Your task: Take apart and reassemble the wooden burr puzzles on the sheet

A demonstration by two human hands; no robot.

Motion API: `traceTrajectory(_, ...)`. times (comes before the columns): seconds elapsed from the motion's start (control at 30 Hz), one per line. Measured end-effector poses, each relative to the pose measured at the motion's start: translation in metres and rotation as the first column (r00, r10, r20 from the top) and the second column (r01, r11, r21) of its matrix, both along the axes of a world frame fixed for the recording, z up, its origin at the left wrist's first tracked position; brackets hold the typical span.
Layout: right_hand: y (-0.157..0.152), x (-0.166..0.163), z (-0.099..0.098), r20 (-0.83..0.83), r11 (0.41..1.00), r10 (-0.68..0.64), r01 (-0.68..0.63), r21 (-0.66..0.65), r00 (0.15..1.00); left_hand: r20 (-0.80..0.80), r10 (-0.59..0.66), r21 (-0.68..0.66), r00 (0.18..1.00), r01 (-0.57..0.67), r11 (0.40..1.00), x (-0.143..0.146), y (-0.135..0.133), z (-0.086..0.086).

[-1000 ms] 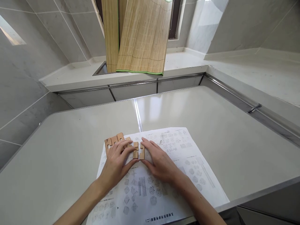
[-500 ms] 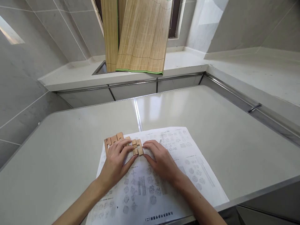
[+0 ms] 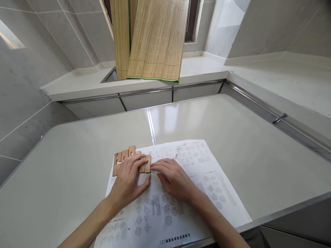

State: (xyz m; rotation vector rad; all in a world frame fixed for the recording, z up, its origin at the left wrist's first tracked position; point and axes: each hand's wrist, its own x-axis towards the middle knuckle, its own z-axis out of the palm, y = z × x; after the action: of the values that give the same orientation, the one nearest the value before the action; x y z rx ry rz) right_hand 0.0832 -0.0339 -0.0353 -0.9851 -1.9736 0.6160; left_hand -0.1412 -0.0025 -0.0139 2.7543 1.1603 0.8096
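Observation:
Several notched wooden puzzle pieces point(image 3: 117, 163) stand side by side in a row at the upper left of a printed sheet point(image 3: 207, 203). Over the middle of that row lies my left hand point(image 3: 130, 174), its fingers resting on the pieces and its thumb held apart from them, so part of the row is hidden. The rightmost wooden piece point(image 3: 148, 164) sits against its neighbours. Against its right edge press the outstretched fingertips of my right hand point(image 3: 173, 176), with the thumb apart below. Neither hand is wrapped round a piece.
The sheet lies on a pale table point(image 3: 232, 144) with a metal seam point(image 3: 151, 125). Beyond is a white counter point(image 3: 201, 67), where bamboo mats point(image 3: 157, 44) lean over a sink point(image 3: 110, 75). Tiled walls point(image 3: 64, 34) rise behind.
The rightmost pieces have moved left and closed up against the row. My right hand followed them leftward. The left thumb has come away from the pieces.

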Motion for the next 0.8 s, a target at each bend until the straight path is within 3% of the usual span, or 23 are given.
traceTrajectory(0.2, 0.001, -0.001, -0.001, -0.009, 0.998, -0.046, 0.046, 0.032, 0.999, 0.074, -0.122, 0.062, 0.990, 0.118, 0.991, 0.001, -0.007, 0.005)
traceTrajectory(0.33, 0.000, 0.000, 0.001, -0.035, 0.979, -0.203, 0.204, 0.002, 0.978, 0.100, -0.327, -0.013, 0.940, 0.330, 0.944, 0.003, -0.016, 0.004)
traceTrajectory(0.43, -0.001, 0.001, 0.002, -0.018, 0.972, -0.232, 0.232, -0.036, 0.972, 0.019, -0.408, -0.060, 0.913, 0.408, 0.911, 0.005, -0.021, 0.000)
traceTrajectory(0.57, -0.002, 0.001, 0.000, 0.078, 0.985, -0.170, 0.171, -0.013, 0.982, -0.090, -0.461, -0.116, 0.883, 0.450, 0.885, 0.005, -0.021, -0.004)
traceTrajectory(0.8, -0.001, 0.000, -0.002, 0.090, 0.983, -0.180, 0.182, -0.012, 0.980, -0.053, -0.422, -0.208, 0.905, 0.403, 0.891, 0.007, -0.021, -0.003)
